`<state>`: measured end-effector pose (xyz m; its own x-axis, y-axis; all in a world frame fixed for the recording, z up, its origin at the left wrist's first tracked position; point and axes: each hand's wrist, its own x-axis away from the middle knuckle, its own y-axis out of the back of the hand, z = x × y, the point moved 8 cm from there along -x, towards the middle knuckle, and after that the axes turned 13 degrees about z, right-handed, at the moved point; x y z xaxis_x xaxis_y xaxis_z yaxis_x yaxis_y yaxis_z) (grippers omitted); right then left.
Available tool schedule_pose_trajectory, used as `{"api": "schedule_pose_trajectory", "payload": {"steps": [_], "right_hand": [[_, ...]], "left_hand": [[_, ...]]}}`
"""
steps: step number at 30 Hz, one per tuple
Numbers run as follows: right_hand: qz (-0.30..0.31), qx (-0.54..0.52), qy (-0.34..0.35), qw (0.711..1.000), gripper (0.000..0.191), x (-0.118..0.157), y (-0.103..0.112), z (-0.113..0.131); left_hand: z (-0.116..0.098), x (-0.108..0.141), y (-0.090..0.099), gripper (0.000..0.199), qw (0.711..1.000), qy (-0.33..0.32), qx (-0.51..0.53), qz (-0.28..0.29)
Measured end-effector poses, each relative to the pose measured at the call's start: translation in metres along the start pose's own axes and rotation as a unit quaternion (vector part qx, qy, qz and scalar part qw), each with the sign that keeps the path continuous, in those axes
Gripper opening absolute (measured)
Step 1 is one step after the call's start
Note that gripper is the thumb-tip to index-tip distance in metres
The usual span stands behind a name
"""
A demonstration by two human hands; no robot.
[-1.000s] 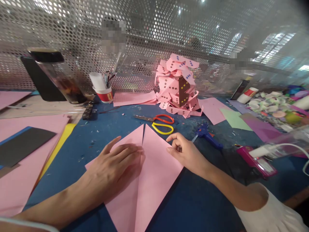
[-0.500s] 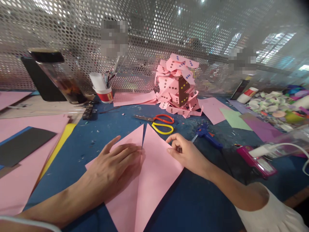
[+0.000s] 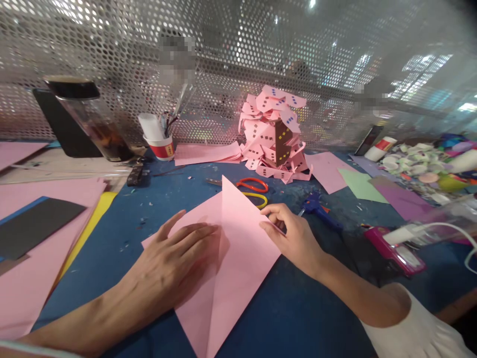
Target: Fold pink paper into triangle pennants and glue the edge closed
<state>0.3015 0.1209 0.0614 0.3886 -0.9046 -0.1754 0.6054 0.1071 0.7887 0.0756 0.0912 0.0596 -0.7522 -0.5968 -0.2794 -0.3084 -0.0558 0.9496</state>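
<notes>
A folded sheet of pink paper (image 3: 244, 248) lies on the blue table in front of me, a crease running down its middle. My left hand (image 3: 173, 253) rests flat on its left half, fingers stretched toward the crease. At the right edge, my right hand (image 3: 288, 233) pinches the paper between thumb and fingers and holds that flap raised. The flap's top corner stands up and partly covers the scissors (image 3: 253, 185), which have one red and one yellow handle. A blue glue gun (image 3: 316, 206) lies to the right of my right hand.
Behind the scissors stands a pile of cut pink pieces (image 3: 264, 134). A paper cup (image 3: 161, 147) with tools and a dark-lidded bottle (image 3: 89, 119) stand at the back left. Pink sheets (image 3: 22, 298) lie left; a magenta device (image 3: 395, 251) with a white cable sits right.
My right hand has lifted the right flap, so its top corner rises over the scissors and the gap at the crease is covered. My left hand stays pressed on the paper.
</notes>
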Motion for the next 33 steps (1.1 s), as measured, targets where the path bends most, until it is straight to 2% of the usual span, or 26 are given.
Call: {"api": "schedule_pose_trajectory", "payload": {"steps": [5, 9, 14, 17, 24, 33], "right_hand": [[-0.031, 0.033, 0.03, 0.998, 0.014, 0.002, 0.007, 0.009], [-0.072, 0.084, 0.076, 0.991, 0.014, 0.007, 0.013, 0.02], [-0.099, 0.116, 0.083, 0.985, 0.015, 0.011, 0.017, 0.022], [-0.077, 0.074, 0.057, 0.993, 0.017, 0.006, 0.015, 0.014], [0.019, -0.034, -0.074, 0.997, 0.021, -0.009, -0.002, -0.023], [0.082, -0.089, -0.119, 0.985, 0.024, -0.008, -0.008, -0.024]], "left_hand": [[-0.006, -0.001, 0.003, 0.041, 1.0, -0.016, -0.005, -0.004], [-0.008, 0.0, 0.01, 0.037, 0.999, -0.021, 0.002, -0.025], [-0.011, 0.001, 0.013, 0.036, 0.999, -0.03, -0.014, -0.035], [-0.01, 0.001, 0.01, 0.036, 0.999, -0.032, -0.013, -0.03], [-0.002, -0.003, -0.002, 0.036, 1.0, -0.012, -0.004, 0.006], [-0.003, -0.004, -0.002, 0.034, 1.0, -0.006, -0.007, 0.016]]}}
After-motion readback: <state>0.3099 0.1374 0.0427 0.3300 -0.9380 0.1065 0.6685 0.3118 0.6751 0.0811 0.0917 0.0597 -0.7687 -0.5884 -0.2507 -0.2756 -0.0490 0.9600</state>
